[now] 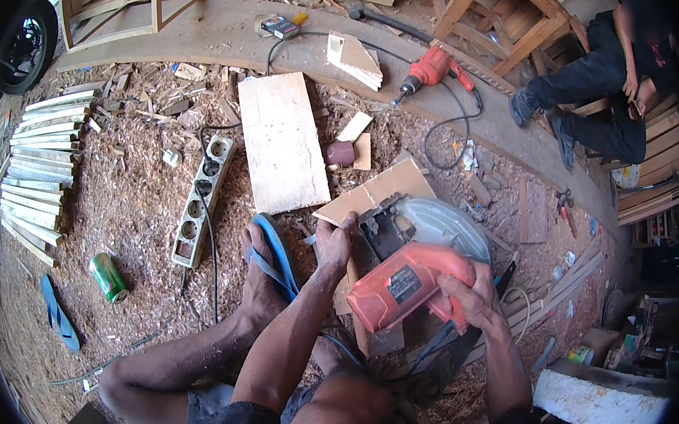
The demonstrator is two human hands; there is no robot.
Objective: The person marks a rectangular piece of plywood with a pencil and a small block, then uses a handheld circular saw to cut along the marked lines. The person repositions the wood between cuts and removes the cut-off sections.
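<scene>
My right hand (475, 303) is wrapped round the handle of a red circular saw (395, 289) in front of me. The saw's pale rounded blade guard (444, 231) and dark metal base (385, 226) lie at its far side. My left hand (334, 243) is closed on the near left corner of a flat light-brown wooden board (378, 192), just beside the saw's base. The saw hides part of this board, and the blade cannot be made out. My bare left foot rests near a blue flip-flop (277, 254), close to my left forearm.
Wood shavings cover the floor. A power strip (203, 200), pale plank (283, 144), green can (109, 278) and row of wood strips (41, 173) lie leftward. Ahead is a red drill (432, 68) with its cord. Another person (606, 79) sits far right among wooden frames.
</scene>
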